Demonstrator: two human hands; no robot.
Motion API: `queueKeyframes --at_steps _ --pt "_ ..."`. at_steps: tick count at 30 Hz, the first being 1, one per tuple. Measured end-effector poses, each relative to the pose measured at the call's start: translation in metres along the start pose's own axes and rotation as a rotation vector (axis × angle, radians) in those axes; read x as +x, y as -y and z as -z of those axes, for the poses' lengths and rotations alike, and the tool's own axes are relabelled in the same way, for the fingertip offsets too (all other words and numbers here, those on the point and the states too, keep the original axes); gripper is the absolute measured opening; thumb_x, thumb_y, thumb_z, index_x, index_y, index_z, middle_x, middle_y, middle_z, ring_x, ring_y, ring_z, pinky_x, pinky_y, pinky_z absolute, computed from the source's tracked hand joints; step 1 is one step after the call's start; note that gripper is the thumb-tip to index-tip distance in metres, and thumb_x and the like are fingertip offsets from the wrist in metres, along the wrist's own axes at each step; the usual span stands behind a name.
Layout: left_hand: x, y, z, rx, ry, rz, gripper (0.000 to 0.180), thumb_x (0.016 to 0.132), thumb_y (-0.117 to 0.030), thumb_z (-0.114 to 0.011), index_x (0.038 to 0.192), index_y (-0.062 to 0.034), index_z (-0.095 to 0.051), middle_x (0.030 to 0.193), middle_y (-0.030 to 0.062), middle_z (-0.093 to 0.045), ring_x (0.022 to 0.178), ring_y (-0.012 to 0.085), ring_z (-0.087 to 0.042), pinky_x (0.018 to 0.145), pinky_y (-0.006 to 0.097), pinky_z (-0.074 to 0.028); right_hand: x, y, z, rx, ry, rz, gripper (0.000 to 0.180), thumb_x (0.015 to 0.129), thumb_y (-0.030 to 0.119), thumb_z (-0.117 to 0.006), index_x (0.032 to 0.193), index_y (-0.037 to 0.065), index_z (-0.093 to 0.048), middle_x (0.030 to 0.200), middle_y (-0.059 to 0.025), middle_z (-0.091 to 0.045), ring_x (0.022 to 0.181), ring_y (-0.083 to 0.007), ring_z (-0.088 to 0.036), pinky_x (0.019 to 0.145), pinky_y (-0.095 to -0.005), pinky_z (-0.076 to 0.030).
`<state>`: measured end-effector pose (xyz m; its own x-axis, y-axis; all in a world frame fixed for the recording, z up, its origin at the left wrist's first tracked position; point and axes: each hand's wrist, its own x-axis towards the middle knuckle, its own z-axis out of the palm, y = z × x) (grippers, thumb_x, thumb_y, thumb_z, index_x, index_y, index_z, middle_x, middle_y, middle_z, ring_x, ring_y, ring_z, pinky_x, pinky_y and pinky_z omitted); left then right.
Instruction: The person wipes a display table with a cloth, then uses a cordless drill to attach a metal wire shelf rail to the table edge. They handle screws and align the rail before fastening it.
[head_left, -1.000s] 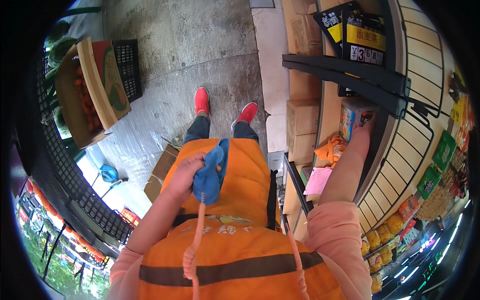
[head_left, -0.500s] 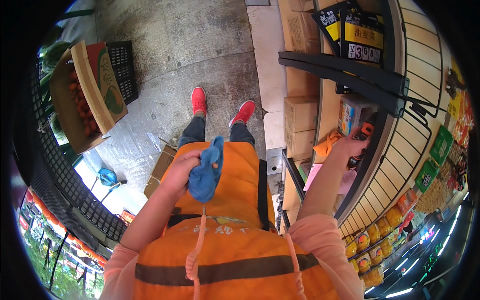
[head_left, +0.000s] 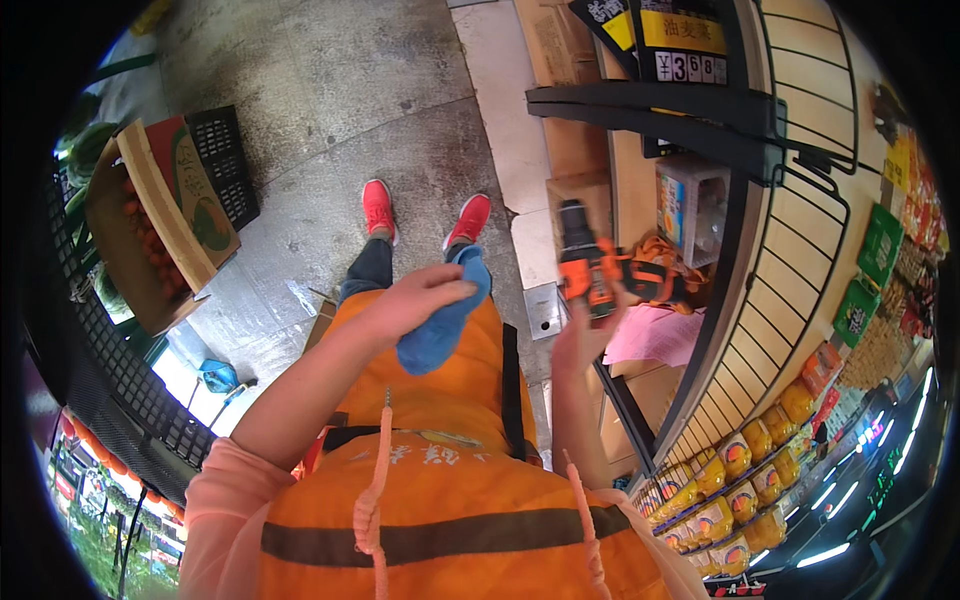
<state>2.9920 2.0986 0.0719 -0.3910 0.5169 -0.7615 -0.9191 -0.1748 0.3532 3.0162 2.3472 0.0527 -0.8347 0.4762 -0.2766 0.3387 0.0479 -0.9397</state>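
Observation:
My left hand (head_left: 420, 302) is closed around a crumpled blue cloth (head_left: 440, 330), held in front of my orange apron (head_left: 430, 395). To the right, my right hand (head_left: 597, 318) grips an orange and black cordless drill (head_left: 588, 275) near its rear end. The drill's black chuck points away from me, and its handle reaches right toward the shelf. Behind the handle lies an orange cloth or strap (head_left: 660, 250), partly covered. A pink sheet (head_left: 655, 337) rests on the shelf just beyond my right hand.
A shelf unit at the right holds a clear plastic box (head_left: 692, 205), price signs (head_left: 685, 40) and cardboard boxes (head_left: 580, 195). Its black bars (head_left: 650, 105) jut toward the aisle. At the left stand a carton of small red fruit (head_left: 150, 250) and a black crate (head_left: 222, 165).
My right hand has lifted the drill out of the shelf and brought it left toward me. The left hand with the blue cloth has shifted right and slightly away from me.

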Motion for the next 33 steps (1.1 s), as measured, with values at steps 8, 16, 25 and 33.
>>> queueKeyframes --at_steps 8,16,25,33 --pt "0.01 0.026 -0.022 -0.326 -0.095 0.068 0.046 0.088 -0.031 -0.064 0.12 -0.0021 -0.052 0.107 0.0086 -0.062 0.095 0.0153 -0.061 0.084 0.031 -0.05 -0.077 0.029 -0.022 -0.067 0.551 -0.089 0.064 0.066 0.001 -0.074 0.124 0.006 -0.046 0.121 -0.0102 -0.049 0.111 -0.0202 -0.052 0.097 -0.0319 -0.043" --pt "-0.013 0.045 0.014 -0.428 -0.208 -0.06 0.041 0.086 -0.024 -0.061 0.118 0.0003 -0.053 0.104 0.0106 -0.064 0.093 0.0189 -0.064 0.084 0.034 -0.053 0.066 0.014 0.039 -0.587 0.214 0.018 0.03 0.084 0.008 -0.059 0.113 0.001 -0.057 0.11 -0.013 -0.061 0.105 -0.0281 -0.058 0.093 -0.0318 -0.043" --pt "-0.098 0.09 0.085 -0.696 -0.37 -0.325 0.064 0.089 -0.048 -0.047 0.134 -0.0021 -0.044 0.124 0.0167 -0.058 0.109 0.03 -0.059 0.097 0.042 -0.046 0.253 -0.037 0.075 -1.428 -0.549 -0.248 0.037 0.093 0.023 -0.053 0.117 -0.004 -0.056 0.116 -0.0201 -0.061 0.103 -0.0334 -0.061 0.089 -0.0391 -0.049" --pt "-0.181 0.102 0.073 -0.936 -0.409 -0.623 0.066 0.087 -0.058 -0.049 0.128 -0.0063 -0.05 0.114 0.0146 -0.063 0.102 0.0306 -0.061 0.093 0.044 -0.049 0.175 -0.033 0.061 -1.316 -0.543 -0.018 0.037 0.094 0.024 -0.051 0.116 -0.004 -0.057 0.113 -0.0225 -0.062 0.1 -0.036 -0.062 0.087 -0.0417 -0.05"
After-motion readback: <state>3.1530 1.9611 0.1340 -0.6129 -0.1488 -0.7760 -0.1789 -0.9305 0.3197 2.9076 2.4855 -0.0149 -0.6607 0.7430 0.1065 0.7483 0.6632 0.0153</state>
